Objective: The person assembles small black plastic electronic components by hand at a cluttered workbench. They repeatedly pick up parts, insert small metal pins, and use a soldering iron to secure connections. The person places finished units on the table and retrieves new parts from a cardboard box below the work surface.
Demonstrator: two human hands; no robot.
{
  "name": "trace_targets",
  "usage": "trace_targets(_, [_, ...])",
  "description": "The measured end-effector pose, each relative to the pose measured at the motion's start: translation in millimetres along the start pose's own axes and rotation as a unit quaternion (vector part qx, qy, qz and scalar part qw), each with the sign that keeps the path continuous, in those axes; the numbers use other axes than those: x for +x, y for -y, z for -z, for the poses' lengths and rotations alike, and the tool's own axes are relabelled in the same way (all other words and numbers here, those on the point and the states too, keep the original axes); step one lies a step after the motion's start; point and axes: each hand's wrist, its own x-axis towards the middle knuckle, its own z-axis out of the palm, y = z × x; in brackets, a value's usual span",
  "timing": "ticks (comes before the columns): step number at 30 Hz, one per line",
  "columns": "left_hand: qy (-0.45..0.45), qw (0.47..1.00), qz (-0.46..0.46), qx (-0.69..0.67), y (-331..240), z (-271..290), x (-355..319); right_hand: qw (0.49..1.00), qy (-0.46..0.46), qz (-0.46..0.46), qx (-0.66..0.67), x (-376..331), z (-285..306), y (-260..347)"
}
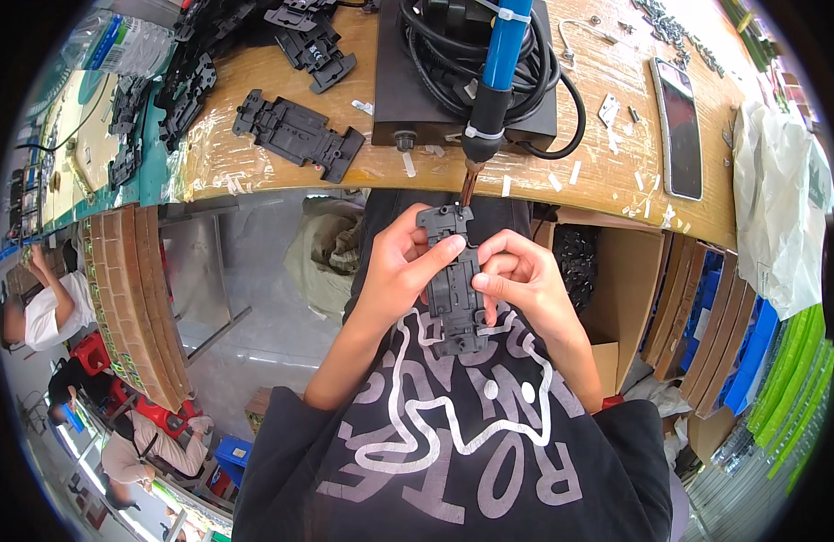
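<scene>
I log my left hand (399, 271) closed on the left flank of one dark plastic chassis plate (455, 280), thumb across its upper face. The plate's long axis runs away from me, its far end just below the blue-handled soldering iron (494, 77). My right hand (521, 280) pinches the right edge. Both hands sit equally near. One loose chassis plate (299, 135) lies on the bench (607, 172), left.

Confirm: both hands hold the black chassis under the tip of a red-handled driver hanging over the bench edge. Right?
Not quite: the driver has a blue handle, not red, as the head view shows. The rest holds: left hand and right hand both hold the black chassis under its tip at the bench edge.
</scene>
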Motion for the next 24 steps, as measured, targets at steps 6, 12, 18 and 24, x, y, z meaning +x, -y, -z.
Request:
trace_targets(6, [0.001,1.000,0.004,-0.001,-1.8,0.3,0.6,1.000,-0.001,0.001,0.000,0.0,-0.6,1.3])
trace_targets(12, [0.001,1.000,0.000,-0.007,-1.1,-0.3,1.3,1.000,-0.002,0.001,0.001,0.2,-1.3,3.0])
trace_targets(18, [0.000,1.000,0.002,-0.008,-2.3,-1.0,1.8,1.000,-0.003,-0.002,0.003,1.0,-0.4,2.1])
trace_targets(24, [0.005,1.000,0.000,-0.014,-5.1,-0.9,1.9,1.000,0.000,0.001,-0.001,1.9,0.4,0.6])
